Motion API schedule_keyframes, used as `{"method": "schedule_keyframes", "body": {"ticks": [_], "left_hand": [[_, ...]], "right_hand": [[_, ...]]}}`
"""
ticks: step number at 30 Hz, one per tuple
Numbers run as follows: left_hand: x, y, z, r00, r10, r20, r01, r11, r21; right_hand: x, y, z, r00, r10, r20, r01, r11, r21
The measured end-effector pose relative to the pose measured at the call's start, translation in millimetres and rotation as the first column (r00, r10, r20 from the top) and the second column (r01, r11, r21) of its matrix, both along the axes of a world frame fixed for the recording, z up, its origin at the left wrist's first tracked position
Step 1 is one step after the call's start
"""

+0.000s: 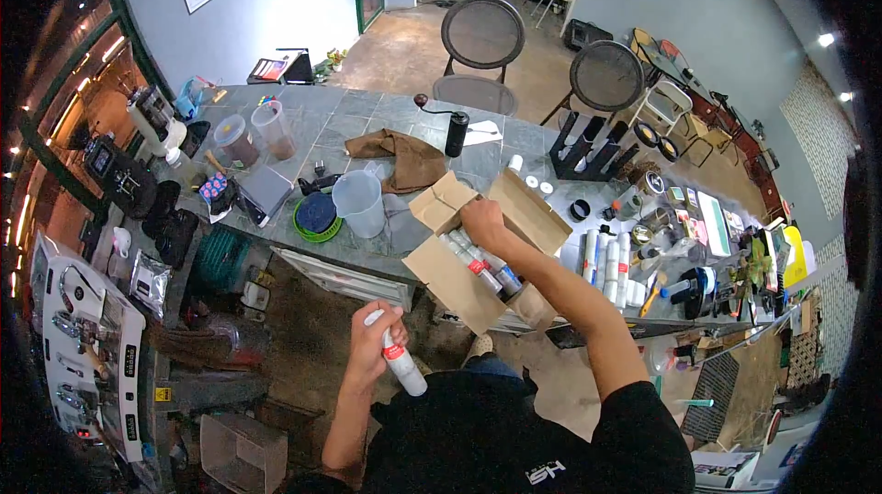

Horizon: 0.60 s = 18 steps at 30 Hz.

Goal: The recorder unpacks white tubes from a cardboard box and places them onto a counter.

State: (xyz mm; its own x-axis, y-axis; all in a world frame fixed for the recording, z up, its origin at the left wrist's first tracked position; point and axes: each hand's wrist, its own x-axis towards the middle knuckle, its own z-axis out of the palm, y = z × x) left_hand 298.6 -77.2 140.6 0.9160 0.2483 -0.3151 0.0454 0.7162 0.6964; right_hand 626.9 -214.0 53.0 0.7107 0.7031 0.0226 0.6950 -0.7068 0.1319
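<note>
My left hand (375,342) is wrapped around a plastic-wrapped white roll (405,371) with a red label, held tilted in front of my body. An open cardboard box (451,280) stands near the counter's front edge, flaps spread outward. Inside it lie several similar wrapped rolls (475,261), some with red or blue markings. My right hand (484,220) reaches over the box to its far side, knuckles up. Its fingertips are hidden, so I cannot tell whether they grip anything. More wrapped rolls (611,263) lie side by side on the counter right of the box.
Left of the box are a translucent pitcher (358,204), a green-rimmed basket (317,218) and a brown cloth (406,160). A hand coffee grinder (456,134) and a black rack (589,153) stand behind. An espresso machine (89,349) is at far left. Small items crowd the tiled counter's (331,129) right end.
</note>
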Motion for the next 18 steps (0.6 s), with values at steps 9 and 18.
{"method": "schedule_keyframes", "body": {"ticks": [9, 18], "left_hand": [[0.4, 2.8, -1.9, 1.000, 0.016, -0.016, -0.016, 1.000, -0.010], [11.1, -0.5, -11.0, 0.999, -0.021, -0.041, 0.020, 1.000, -0.010]], "right_hand": [[-12.8, -22.5, 45.6, 0.983, -0.157, -0.097, 0.157, 0.988, -0.009], [-17.9, -47.0, 56.0, 0.860, -0.128, -0.493, 0.170, 0.985, 0.040]]}}
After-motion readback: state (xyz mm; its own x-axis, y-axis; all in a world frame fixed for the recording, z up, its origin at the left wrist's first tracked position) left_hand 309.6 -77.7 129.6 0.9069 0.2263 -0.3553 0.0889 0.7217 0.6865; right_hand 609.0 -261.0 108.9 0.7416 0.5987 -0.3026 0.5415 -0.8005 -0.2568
